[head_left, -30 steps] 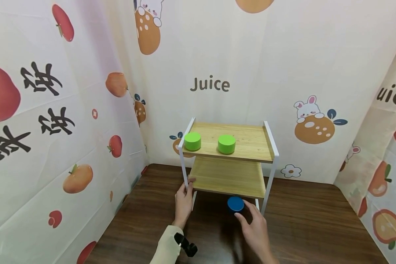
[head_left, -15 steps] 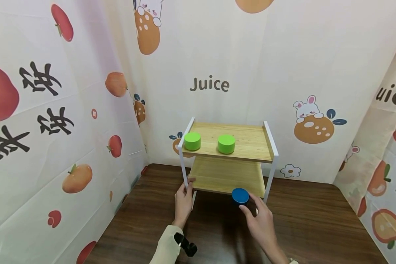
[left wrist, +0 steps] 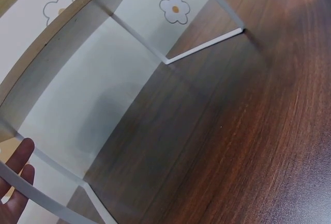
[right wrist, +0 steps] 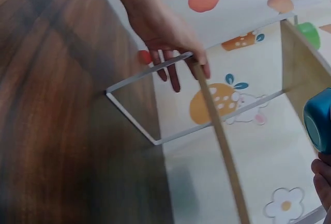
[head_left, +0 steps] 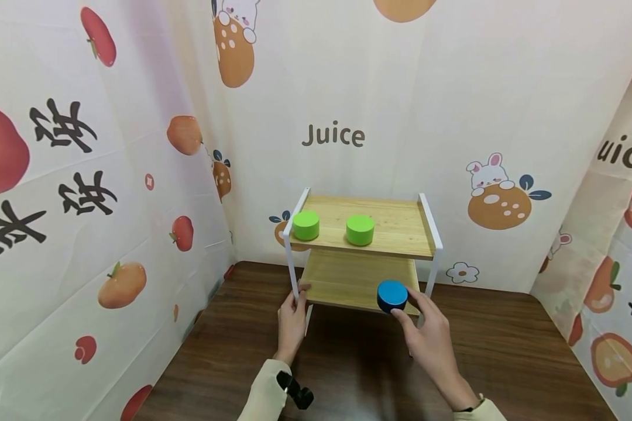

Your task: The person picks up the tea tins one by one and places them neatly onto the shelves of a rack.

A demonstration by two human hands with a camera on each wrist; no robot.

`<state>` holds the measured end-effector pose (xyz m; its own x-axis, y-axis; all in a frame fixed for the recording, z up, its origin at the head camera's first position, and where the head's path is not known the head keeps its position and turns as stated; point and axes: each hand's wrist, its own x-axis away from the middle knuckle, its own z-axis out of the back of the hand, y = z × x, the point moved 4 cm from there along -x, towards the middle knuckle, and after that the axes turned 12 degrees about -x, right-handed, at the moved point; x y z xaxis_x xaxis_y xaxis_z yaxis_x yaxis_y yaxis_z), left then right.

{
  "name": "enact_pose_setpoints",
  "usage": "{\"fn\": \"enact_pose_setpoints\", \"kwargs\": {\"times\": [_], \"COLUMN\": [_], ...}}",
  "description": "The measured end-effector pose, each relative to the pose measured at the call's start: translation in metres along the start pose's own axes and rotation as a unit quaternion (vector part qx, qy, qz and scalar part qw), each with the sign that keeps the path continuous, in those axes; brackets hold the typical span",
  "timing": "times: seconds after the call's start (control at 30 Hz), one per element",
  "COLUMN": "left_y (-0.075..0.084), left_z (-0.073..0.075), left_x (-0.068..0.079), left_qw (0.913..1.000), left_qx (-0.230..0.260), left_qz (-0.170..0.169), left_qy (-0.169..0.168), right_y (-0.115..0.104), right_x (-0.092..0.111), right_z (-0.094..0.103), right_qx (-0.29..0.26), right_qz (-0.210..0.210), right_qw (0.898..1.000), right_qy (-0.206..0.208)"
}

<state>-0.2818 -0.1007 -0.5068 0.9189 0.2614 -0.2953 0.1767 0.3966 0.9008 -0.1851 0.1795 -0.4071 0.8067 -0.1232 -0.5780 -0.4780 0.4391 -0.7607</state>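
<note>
My right hand (head_left: 433, 339) pinches a short blue cylinder block (head_left: 392, 293) between thumb and fingers. The block is in front of the lower board's right front edge, with its flat top facing up. At the right border of the right wrist view, the same blue block (right wrist: 317, 123) shows beside my fingertips. My left hand (head_left: 292, 321) holds the two-tier shelf (head_left: 342, 275) at the left end of its lower board, next to the white front leg. In the left wrist view its fingers (left wrist: 21, 154) show behind the white frame.
Two green cylinder blocks stand on the upper board (head_left: 395, 225), one green block (head_left: 306, 225) at the left corner and another green block (head_left: 360, 230) near the middle. The shelf stands on a dark wooden table (head_left: 232, 333), with printed cloth (head_left: 400, 117) behind and at both sides.
My right hand has lifted the blue block up and to the right, from below the lower board to the height of its front edge. The left hand keeps its place on the shelf.
</note>
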Motion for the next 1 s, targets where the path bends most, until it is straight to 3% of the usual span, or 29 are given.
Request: {"fn": "enact_pose_setpoints", "kwargs": {"times": [0.63, 0.87, 1.0], "left_y": [-0.001, 0.0, -0.001], "left_z": [0.001, 0.0, 0.0], "left_x": [0.0, 0.001, 0.0], "left_qw": [0.9997, 0.9997, 0.9998], "left_qx": [-0.017, -0.013, -0.017], "left_qz": [0.016, 0.016, 0.007], "left_qy": [-0.003, -0.011, -0.006], "right_y": [-0.042, -0.058, -0.06], "right_x": [-0.039, -0.057, -0.07], "right_z": [0.019, 0.034, 0.04], "right_qx": [-0.005, 0.002, -0.005], "right_qz": [0.087, 0.123, 0.121], "right_qw": [0.996, 0.992, 0.992], "right_qy": [-0.005, 0.015, 0.028]}}
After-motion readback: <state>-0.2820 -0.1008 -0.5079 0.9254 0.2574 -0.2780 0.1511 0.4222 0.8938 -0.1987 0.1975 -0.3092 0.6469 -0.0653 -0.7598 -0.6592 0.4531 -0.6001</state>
